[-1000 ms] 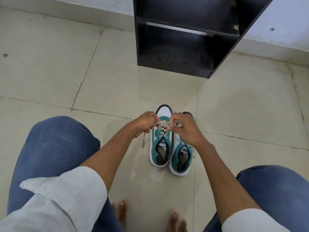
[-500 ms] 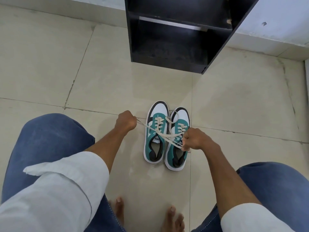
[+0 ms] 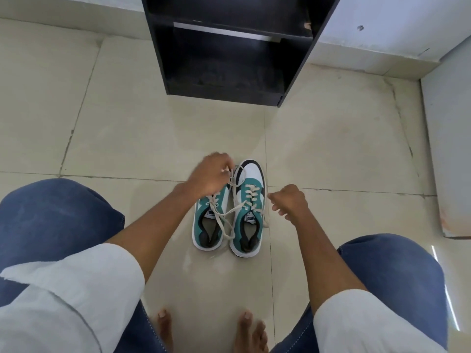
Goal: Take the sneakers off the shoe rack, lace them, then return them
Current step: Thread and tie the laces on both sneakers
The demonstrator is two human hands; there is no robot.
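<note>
Beige tiled floor all around, with wide bare tiles to the left of the shoe rack and to its right as far as a pale panel at the right edge of view. Black shoe rack at the top centre, against the white wall, open toward the camera, shelves dark; front bottom edge well apart from the shoes, with a free strip of floor between. Blue jeans knees low in view on both sides, white rolled sleeves over them, bare toes at the bottom edge. Pair of teal and white sneakers on the floor in front of the rack, side by side and touching or nearly so, toes toward the rack, heels toward the person. Free floor on both outer sides of the pair. Left hand over the toe of the left sneaker, fingers pinched closed on a cream lace near the toe of the right sneaker. Lace ends lying loose across both shoes, crossing between the two tongues. Right hand just beside the outer edge of the right sneaker, fingers curled loosely, half open; cannot tell whether any lace is between them.
</note>
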